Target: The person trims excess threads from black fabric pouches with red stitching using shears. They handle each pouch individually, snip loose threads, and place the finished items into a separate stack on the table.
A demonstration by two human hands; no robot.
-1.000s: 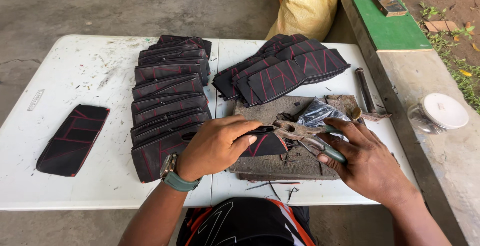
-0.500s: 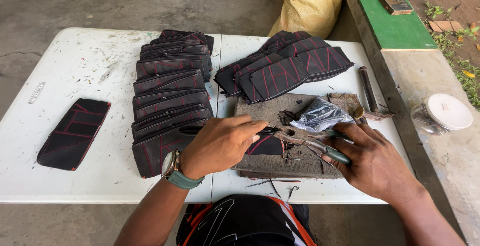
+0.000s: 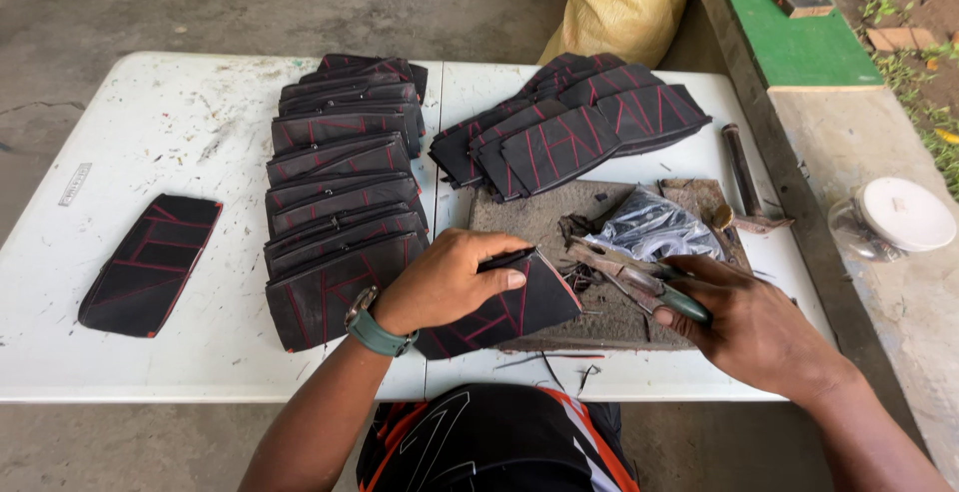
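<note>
Pressing down on a black piece with red stitching (image 3: 499,310), the left hand (image 3: 450,282) was seen closed over its upper edge, fingers curled and thumb laid along the fold. The piece lay at the near left corner of a grey work pad (image 3: 599,252) on the white surface (image 3: 150,132), partly overhanging the pad toward the person. The right hand (image 3: 759,327) was clamped around the green handles of a pair of pliers (image 3: 629,270), whose metal tips were pointed at the right edge of the piece, just beside it; whether the tips touched the fabric could not be told.

Compared with half a second earlier, the left hand was found lower and nearer the front edge of the pad, and more of the piece was uncovered to its right. The pliers were held at much the same angle, their tips close to the exposed corner. This was read as a regrip: the piece was judged to be pinned flat and turned so that its edge was presented to the tool.

A crumpled clear plastic bag (image 3: 654,227) lay on the pad behind the pliers. A fanned stack of like pieces (image 3: 340,212) was noted to the left of the pad, a second fan (image 3: 579,132) behind it, and one single piece (image 3: 150,262) well apart at the far left. Loose thread ends (image 3: 559,362) were scattered at the near edge of the pad.
</note>
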